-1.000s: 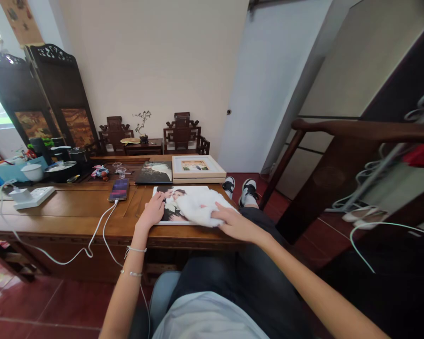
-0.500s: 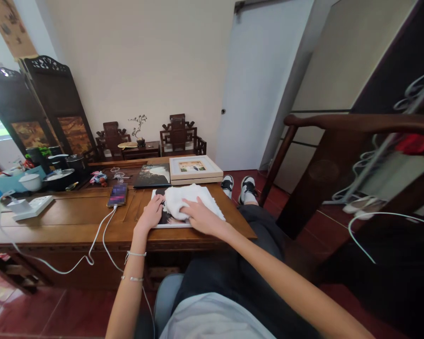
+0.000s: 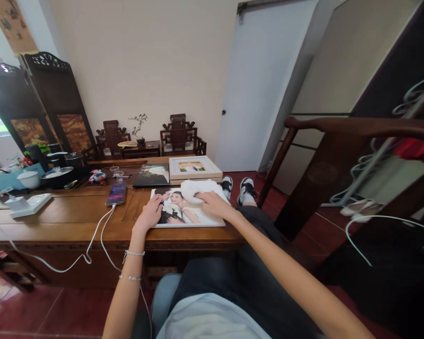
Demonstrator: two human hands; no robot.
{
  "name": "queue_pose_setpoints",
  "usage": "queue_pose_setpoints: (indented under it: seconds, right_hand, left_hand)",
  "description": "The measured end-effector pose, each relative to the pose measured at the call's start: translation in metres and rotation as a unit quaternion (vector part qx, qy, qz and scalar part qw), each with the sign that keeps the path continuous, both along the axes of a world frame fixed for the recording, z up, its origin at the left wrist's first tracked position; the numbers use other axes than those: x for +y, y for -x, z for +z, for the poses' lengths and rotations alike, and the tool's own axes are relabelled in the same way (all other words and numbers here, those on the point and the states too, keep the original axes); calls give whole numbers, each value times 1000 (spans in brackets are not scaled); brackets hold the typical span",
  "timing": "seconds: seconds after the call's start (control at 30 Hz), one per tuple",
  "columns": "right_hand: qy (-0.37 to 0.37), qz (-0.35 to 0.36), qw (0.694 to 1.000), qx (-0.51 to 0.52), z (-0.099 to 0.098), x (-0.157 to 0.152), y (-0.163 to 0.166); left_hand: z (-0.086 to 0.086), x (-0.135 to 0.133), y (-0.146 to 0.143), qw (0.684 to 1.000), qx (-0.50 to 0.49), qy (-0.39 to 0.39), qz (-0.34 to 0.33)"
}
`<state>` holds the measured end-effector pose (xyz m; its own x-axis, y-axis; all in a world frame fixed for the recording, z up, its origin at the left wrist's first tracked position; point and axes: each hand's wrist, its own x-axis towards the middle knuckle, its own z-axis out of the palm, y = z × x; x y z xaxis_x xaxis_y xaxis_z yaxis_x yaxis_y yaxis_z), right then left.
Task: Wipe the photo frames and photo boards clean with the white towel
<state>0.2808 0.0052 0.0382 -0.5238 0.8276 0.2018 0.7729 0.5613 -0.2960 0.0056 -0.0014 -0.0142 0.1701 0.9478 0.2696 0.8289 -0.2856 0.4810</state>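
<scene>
A flat photo print (image 3: 194, 216) of a couple lies at the front of the wooden table (image 3: 63, 221). My left hand (image 3: 149, 216) rests on its left edge, fingers pressed down on the picture. My right hand (image 3: 212, 203) presses a bunched white cloth (image 3: 198, 188) onto the print's far right corner, fingers closed over it.
Behind the print lie a dark photo album (image 3: 151, 175) and a white framed picture (image 3: 194, 168). A phone (image 3: 116, 194) with a white cable lies to the left, then a power strip (image 3: 30, 205) and pots. A wooden chair arm (image 3: 356, 125) rises at right.
My right hand has pushed the cloth from the print's near middle up to its far right corner, uncovering the picture. My left hand has stayed on the left edge.
</scene>
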Motion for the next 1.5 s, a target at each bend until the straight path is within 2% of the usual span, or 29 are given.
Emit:
queue_pose_setpoints:
  seconds: [0.1,0.17,0.23,0.33,0.43,0.57,0.7,0.8,0.9,1.0,1.1,1.2,1.3,1.37,1.43,1.5]
  right_hand:
    - [4,-29,999,-19,5,6,32]
    - [7,18,1000,-22,4,-2,51]
    - [8,101,995,-18,0,-15,62]
    - [10,189,982,-4,-5,-38,59]
    - [24,218,976,12,-9,-54,34]
    - [20,183,983,27,-17,-51,-8]
    - [-7,101,994,27,-18,-21,-23]
    - [1,81,996,43,-6,9,-4]
    - [32,70,995,70,8,32,34]
    - [52,73,992,84,14,43,73]
    - [50,82,990,99,12,44,92]
    - [49,85,989,114,5,43,78]
    - [26,66,991,113,1,43,38]
    - [6,27,995,94,-2,40,8]
    - [0,-9,998,65,-7,29,-17]
    - [2,-15,999,32,-14,6,-35]
  left_hand:
    - [4,-1,-1,999,-34,-7,9]
    - [10,-2,-2,997,-81,-17,10]
    - [16,-4,-2,991,-134,-26,0]
    - [22,-8,-3,985,-171,-32,13]
    - [19,-10,-6,991,-131,-3,25]
    - [10,-7,-8,998,-60,-2,11]
    - [4,-1,-5,999,-40,-23,-6]
    - [2,4,-2,1000,-26,-14,3]
    - [0,6,0,1000,-12,-13,6]
    - [0,7,1,1000,-5,-16,4]
    - [0,7,1,1000,-5,-26,-8]
    - [-1,8,1,1000,-10,-23,-2]
    - [-4,8,2,1000,-11,-11,6]
    - [-6,9,2,1000,-13,-13,7]
    - [-8,8,2,1000,-19,-20,13]
    - [-8,8,1,999,-25,-27,18]
